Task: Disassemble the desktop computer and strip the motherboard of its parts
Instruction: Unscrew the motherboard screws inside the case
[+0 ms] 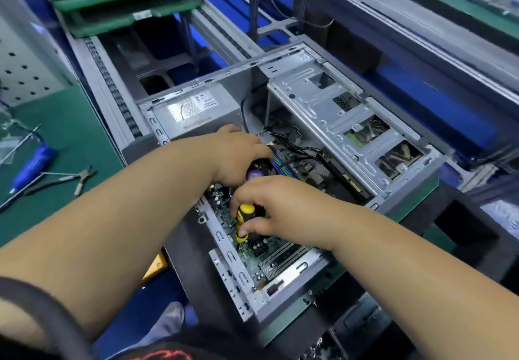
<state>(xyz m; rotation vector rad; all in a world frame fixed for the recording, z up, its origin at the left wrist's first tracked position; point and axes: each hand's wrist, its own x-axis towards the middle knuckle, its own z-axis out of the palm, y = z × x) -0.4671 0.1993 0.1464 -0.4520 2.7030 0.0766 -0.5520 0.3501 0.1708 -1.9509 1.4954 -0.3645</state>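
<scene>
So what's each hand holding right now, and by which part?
Right hand grips the yellow-and-black screwdriver by its handle. Left hand rests on the CPU fan; a grip cannot be told.

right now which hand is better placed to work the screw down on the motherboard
Right. The right hand already grips the yellow-and-black screwdriver over the motherboard; the left hand is busy on the black part with a purple label.

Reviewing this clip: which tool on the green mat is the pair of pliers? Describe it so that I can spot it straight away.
Start at the open computer case in the middle and look left, onto the green mat. The pliers lie there just below a blue-handled screwdriver. Unlike that single straight tool, they are grey metal with two thin handles that spread apart and a short pointed nose.
</scene>
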